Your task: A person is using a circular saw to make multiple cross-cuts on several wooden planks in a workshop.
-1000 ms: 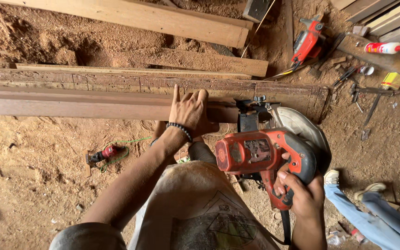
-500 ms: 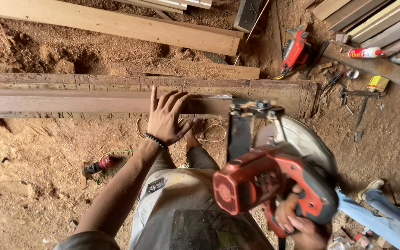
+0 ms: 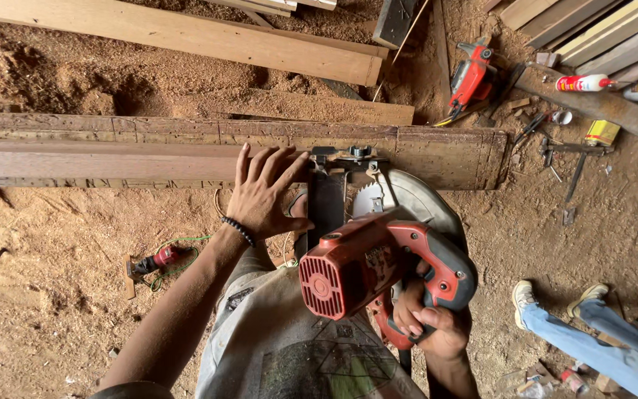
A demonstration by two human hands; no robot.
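Sawdust-covered dirt floor point(image 3: 53, 295) fills the background under my view. Long reddish-brown beam point(image 3: 112, 159) lies crosswise in front of me; I take it as landmark. Red circular saw point(image 3: 378, 258) sits at the beam's near edge, towards its right end, its base plate resting on the wood and its blade guard hanging just below. My right hand point(image 3: 426, 321) is clenched round the saw's rear handle. My left hand point(image 3: 263, 188) lies flat on the beam, fingers spread, just left of the saw, grasping nothing. Beyond the beam lie pale planks point(image 3: 186, 33) and a second red power tool point(image 3: 470, 74), past the beam's right end. Below the beam on the left, a small red tool point(image 3: 153, 260) with green cord. Right of the saw, another person's jeans-clad legs point(image 3: 592, 340).
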